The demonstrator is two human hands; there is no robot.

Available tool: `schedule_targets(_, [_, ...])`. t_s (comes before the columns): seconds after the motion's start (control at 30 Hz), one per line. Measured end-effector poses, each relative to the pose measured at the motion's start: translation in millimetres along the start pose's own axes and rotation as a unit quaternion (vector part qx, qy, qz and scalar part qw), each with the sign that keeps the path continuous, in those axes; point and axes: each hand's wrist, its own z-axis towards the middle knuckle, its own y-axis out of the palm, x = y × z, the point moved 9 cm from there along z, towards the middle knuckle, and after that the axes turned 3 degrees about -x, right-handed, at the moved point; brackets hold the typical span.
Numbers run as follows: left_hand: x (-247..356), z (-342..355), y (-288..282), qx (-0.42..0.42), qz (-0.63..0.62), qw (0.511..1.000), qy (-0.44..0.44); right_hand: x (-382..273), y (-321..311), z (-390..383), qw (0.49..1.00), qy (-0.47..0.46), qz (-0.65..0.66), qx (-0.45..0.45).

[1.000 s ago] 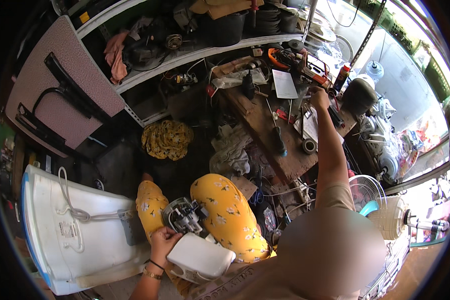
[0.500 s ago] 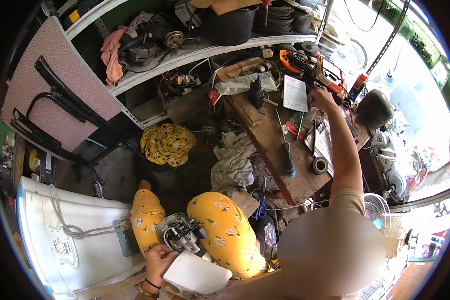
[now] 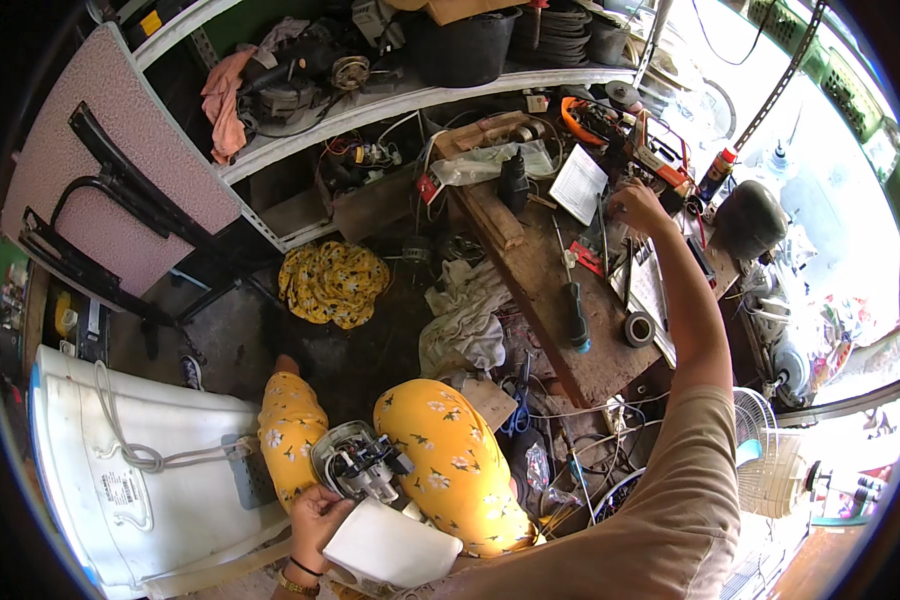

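On my lap, between yellow floral trousers, rests an opened appliance assembly (image 3: 360,460) with dark and grey mechanical parts. Just below it is a white plastic housing (image 3: 390,545), whose left edge my left hand (image 3: 318,518) grips with curled fingers. My right hand (image 3: 638,208) reaches to the cluttered wooden bench (image 3: 530,280), fingers curled beside a tilted white paper (image 3: 577,185) and a thin metal rod; what it holds, if anything, is hidden. Near it lie a screwdriver (image 3: 575,318), a tape roll (image 3: 640,330) and a red flat item (image 3: 587,258).
A white appliance tub (image 3: 150,430) stands at my left. A folded pink board with black frame (image 3: 110,190) leans by shelves (image 3: 370,95) of tools. Yellow floral cloth (image 3: 335,280) lies on the floor. A fan (image 3: 770,450) and spray can (image 3: 718,172) are at the right.
My right hand has shifted slightly down and left, and the paper beside it has turned. My left hand stays on the white housing. The view has shifted slightly.
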Motion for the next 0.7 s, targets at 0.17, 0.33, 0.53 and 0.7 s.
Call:
schedule_targets(0.17, [1.2,-5.3,-3.3,0.017,0.017,1.000,-0.003,-33.5,12.0,8.8,0.997,-0.040,0.038,-0.057])
schedule_targets(0.33, [-5.5,-4.8,-2.4,0.009,-0.001,1.000,-0.027,-33.9,15.2,6.5,0.997,-0.051,-0.041,-0.052])
schedule_targets(0.53, [5.5,-9.7,-1.9,0.023,-0.007,1.000,-0.001,-40.9,19.5,4.8,0.997,-0.044,-0.047,-0.041])
schedule_targets(0.7, [9.6,-7.7,2.5,0.010,-0.011,1.000,-0.005,-27.5,25.5,5.7,0.990,-0.045,-0.103,-0.082])
